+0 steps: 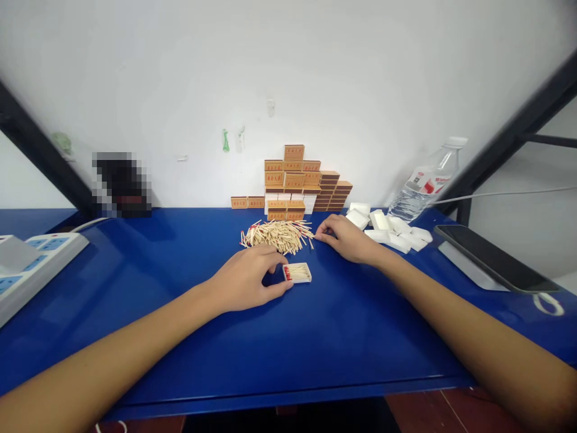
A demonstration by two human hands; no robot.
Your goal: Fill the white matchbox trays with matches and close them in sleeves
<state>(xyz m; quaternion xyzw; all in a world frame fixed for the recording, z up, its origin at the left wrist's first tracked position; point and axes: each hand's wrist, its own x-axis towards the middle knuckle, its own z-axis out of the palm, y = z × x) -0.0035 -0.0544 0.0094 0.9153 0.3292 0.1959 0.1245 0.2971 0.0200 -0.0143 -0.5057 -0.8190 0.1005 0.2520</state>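
Observation:
My left hand [252, 276] grips the left end of a small white matchbox tray [298, 280] between thumb and fingers. Red-headed matches [297, 272] lie side by side in the tray, heads to the left. Just behind it is a loose pile of matches [279, 234] on the blue table. At the pile's right edge my right hand [342, 236] has thumb and forefinger pinched together at the end of a matchstick [312, 236]. To the right of that hand lie several white matchbox trays [399, 231] in a heap.
Orange-brown matchboxes [294, 179] stand stacked against the wall. A clear water bottle [426, 180] leans at the back right, near a phone [493, 255] resting on a white block. A power strip [40, 264] lies at the left on the blue table [216, 355].

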